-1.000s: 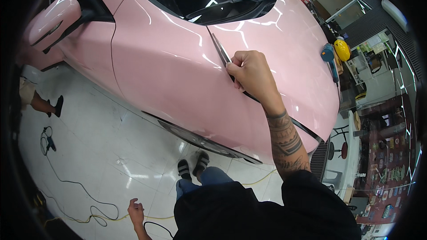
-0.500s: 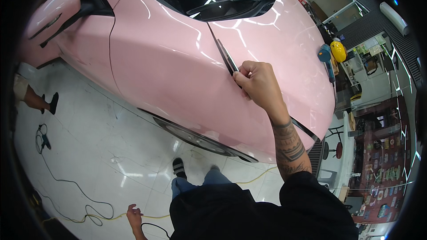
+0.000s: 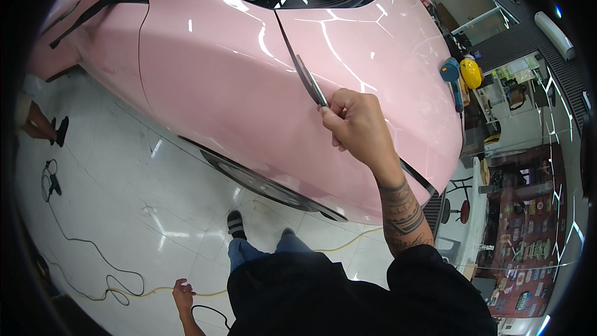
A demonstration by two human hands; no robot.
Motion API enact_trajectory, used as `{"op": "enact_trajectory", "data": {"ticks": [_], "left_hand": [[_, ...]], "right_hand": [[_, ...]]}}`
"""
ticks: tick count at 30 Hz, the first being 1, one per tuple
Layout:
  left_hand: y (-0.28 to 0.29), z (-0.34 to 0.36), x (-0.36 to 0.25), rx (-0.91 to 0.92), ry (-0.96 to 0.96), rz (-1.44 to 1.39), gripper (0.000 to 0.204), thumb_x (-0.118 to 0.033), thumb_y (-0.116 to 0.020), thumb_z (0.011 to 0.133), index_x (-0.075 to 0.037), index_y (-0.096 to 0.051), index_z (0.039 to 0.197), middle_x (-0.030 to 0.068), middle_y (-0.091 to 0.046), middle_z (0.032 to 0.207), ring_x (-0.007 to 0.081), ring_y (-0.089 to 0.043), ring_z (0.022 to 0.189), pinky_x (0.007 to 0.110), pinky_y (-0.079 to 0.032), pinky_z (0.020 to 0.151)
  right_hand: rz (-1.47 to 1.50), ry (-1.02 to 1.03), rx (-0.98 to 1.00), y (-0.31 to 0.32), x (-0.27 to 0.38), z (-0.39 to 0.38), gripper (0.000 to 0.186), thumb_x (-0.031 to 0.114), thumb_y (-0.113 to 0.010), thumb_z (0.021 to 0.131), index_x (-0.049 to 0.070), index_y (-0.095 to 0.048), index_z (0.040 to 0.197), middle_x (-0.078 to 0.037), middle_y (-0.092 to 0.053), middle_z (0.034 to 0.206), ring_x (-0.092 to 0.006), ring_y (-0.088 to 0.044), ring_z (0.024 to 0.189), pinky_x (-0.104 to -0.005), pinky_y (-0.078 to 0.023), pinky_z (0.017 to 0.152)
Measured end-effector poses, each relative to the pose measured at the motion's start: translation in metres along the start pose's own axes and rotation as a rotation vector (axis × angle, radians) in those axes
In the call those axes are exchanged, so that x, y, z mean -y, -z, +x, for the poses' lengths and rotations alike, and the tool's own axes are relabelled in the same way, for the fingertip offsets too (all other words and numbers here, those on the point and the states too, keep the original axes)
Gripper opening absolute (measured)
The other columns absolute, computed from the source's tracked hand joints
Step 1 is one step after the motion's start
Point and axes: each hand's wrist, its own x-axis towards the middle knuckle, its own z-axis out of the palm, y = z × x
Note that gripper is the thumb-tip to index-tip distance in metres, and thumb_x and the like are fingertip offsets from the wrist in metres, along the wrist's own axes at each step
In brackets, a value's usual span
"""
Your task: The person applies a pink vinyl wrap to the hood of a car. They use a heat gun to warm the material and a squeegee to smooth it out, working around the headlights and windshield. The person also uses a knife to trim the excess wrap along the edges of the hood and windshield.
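Note:
My right hand (image 3: 357,121) is closed around a slim silver-and-dark tool (image 3: 313,85), whose exact kind I cannot make out. The tool's free end points away from me, along the dark seam (image 3: 286,40) between the pink car's hood (image 3: 404,87) and front fender (image 3: 211,74). My knuckles are over the painted panel beside that seam. Low on the left, my left hand (image 3: 183,295) hangs above the floor, fingers loosely bent and apart, with nothing visible in it. A black cord (image 3: 214,308) curves close by its wrist.
Below the fender is the front wheel (image 3: 261,180). A yellow cord (image 3: 348,241) and a dark cable (image 3: 93,242) lie on the tiled floor. Another person's legs (image 3: 43,126) show at the left. Blue (image 3: 450,71) and yellow (image 3: 471,73) items are beyond the hood.
The view has shifted slightly, so the car sits higher and further left. My right hand still grips the slim tool at the seam, more of which shows beyond the tool. My left hand hangs much as before.

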Motion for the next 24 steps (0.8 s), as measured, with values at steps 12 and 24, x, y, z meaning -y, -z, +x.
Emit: {"op": "enact_trajectory", "data": {"ticks": [12, 24], "left_hand": [[-0.02, -0.008, 0.016, 0.034, 0.026, -0.049, 0.03, 0.001, -0.051, 0.078, 0.006, -0.056, 0.107, 0.0153, -0.061, 0.069, 0.0224, -0.064, 0.055, 0.032, -0.052, 0.05], [-0.011, 0.005, 0.018, 0.015, 0.001, -0.049, 0.029, 0.0, -0.052, 0.078, 0.005, -0.056, 0.106, 0.0137, -0.06, 0.067, 0.0226, -0.064, 0.053, 0.032, -0.051, 0.048]], "right_hand": [[-0.09, -0.153, 0.151, 0.034, 0.033, 0.015, 0.016, 0.005, -0.058, 0.082, -0.005, -0.057, 0.069, -0.006, -0.054, 0.05, -0.0116, -0.057, 0.041, -0.0227, -0.045, 0.037], [-0.04, -0.039, -0.071, 0.0, 0.029, 0.046, 0.013, 0.004, -0.059, 0.082, -0.007, -0.057, 0.076, -0.007, -0.057, 0.056, -0.0137, -0.062, 0.047, -0.023, -0.047, 0.039]]}}
